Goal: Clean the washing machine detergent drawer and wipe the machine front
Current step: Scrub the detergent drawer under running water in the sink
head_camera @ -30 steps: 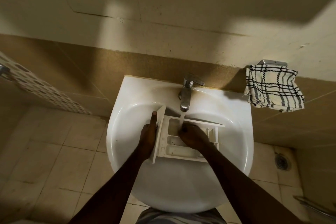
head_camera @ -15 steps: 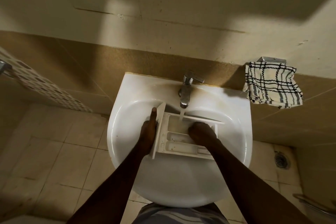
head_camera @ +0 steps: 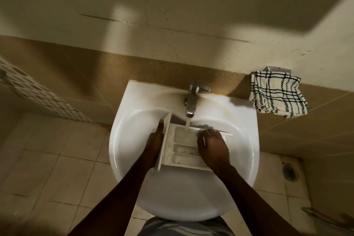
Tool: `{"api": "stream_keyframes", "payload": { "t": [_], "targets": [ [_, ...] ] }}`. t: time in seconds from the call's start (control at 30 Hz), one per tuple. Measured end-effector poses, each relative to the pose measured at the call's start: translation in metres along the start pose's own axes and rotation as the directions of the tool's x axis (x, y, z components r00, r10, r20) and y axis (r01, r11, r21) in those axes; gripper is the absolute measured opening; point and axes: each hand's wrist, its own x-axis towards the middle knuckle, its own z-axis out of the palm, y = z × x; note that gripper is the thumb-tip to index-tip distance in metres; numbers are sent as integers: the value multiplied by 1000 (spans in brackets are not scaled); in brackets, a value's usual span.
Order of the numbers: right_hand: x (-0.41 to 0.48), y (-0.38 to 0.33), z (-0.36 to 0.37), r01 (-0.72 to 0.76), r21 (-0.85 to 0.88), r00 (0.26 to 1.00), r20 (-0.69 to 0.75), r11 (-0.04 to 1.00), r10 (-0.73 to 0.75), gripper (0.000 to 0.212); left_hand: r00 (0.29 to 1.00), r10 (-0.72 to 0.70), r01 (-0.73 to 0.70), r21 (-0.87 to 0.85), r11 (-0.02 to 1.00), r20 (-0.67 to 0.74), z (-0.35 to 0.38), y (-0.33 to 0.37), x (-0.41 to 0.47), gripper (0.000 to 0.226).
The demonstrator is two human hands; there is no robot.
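Head view: left hand (head_camera: 153,145) grips the detergent drawer (head_camera: 182,150) by its front panel in the sink (head_camera: 132,105), thumb straight; right hand (head_camera: 213,146) arches inside it, fingertips hidden, grip unclear

No text, label, brand, number or sign can be read: the drawer (head_camera: 183,148), tap (head_camera: 191,99) and cloth (head_camera: 277,94) show none.

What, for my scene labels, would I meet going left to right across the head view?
Spotted patterned strip → left hand → detergent drawer → right hand, over the drawer's right end → checked cloth. The faucet overlaps the drawer, so it is omitted.
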Motion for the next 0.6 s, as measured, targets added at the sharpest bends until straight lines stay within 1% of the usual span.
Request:
{"api": "stream_keyframes", "payload": {
  "t": [0.03, 0.07, 0.1, 0.13, 0.17, 0.23, 0.27, 0.3, 0.33, 0.4, 0.47, 0.5, 0.57, 0.6],
  "targets": [
    [-3, -4, -2, 13, -1, 995, -98, 1000, -13, 21, 1000, -17, 18, -26, 999, 21, 2, -5, 1, 69],
    [-4, -9, -3, 33, 6, 988, -150, 999, -32, 27, 998, -42, 44, -50, 998, 46, 5, -8, 0, 73],
    [-5, -17, -2, 51, 20, 988, -149, 999, -47, 33, 994, -71, 76, -71, 995, 80, 9, -12, 0, 78],
    [-3, -26, 0, 65, 41, 991, -117, 997, -60, 37, 990, -84, 95, -98, 991, 110, 13, -15, 2, 79],
    [-1, -34, 5, 77, 58, 996, -51, 995, -74, 41, 989, -84, 99, -123, 987, 118, 18, -15, 0, 73],
    [2, -47, 21, 117, 45, 989, 84, 992, -121, 49, 994, -46, 63, -165, 984, 103, 28, -13, -2, 49],
    [4, -50, 28, 136, 33, 983, 122, 990, -139, 52, 994, -22, 41, -179, 983, 107, 31, -13, 1, 39],
    [4, -50, 33, 144, 20, 979, 142, 989, -146, 55, 993, -9, 30, -187, 982, 115, 33, -14, 3, 34],
    [4, -48, 34, 154, 4, 978, 143, 988, -153, 56, 991, -13, 39, -201, 979, 130, 32, -15, 4, 35],
    [1, -37, 28, 163, -30, 979, 131, 986, -158, 54, 989, -49, 78, -212, 974, 139, 29, -15, 4, 48],
    [-4, -18, 20, 131, -43, 987, 94, 990, -127, 48, 983, -77, 110, -204, 973, 164, 26, -19, 8, 62],
    [-7, -8, 16, 108, -67, 992, 76, 992, -103, 50, 984, -88, 115, -183, 976, 153, 26, -18, 7, 66],
    [-13, 14, 10, 23, -121, 1000, 15, 992, -21, 54, 991, -95, 110, -166, 980, 94, 27, -18, 8, 64],
    [-16, 25, 8, -33, -147, 999, -29, 989, 29, 56, 991, -96, 110, -162, 981, 94, 27, -19, 9, 62]
  ]
}}
